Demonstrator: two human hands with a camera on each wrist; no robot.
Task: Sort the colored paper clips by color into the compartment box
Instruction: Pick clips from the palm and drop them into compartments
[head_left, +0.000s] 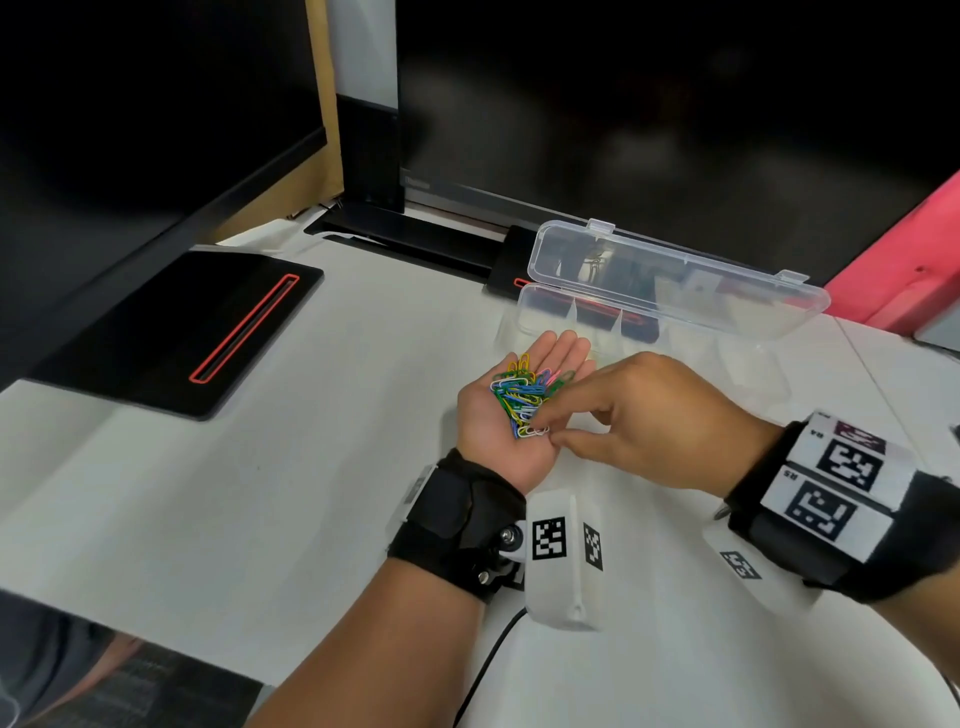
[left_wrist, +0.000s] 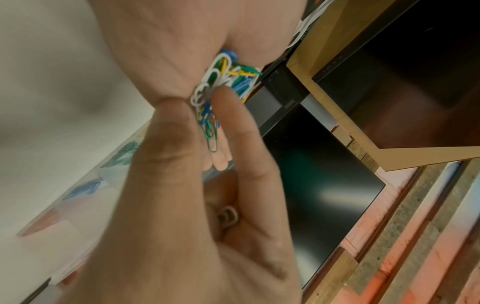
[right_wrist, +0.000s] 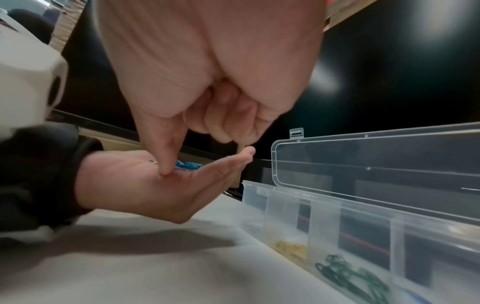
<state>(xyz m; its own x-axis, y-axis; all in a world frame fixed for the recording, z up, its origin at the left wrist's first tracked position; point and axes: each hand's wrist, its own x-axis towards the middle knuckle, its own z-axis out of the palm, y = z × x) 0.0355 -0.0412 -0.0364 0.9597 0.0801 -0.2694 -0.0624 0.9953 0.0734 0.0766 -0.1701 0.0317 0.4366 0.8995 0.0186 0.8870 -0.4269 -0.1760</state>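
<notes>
Pinching white clip with right hand from clip pile on flat, open-palmed left hand, near compartment box.

compartment box: clear glossy plastic | table: matt white | paper clips: glossy coloured coating

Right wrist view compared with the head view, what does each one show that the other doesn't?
Only the right wrist view shows sorted clips through the box wall: yellow paper clips in one compartment and dark green paper clips in the next.

Only the head view shows the mixed pile of coloured paper clips spread in the palm, plus the flat black pad with a red-outlined slot.

Both show the open left hand, palm up, the right hand reaching into it, and the clear plastic compartment box with its lid open.
</notes>
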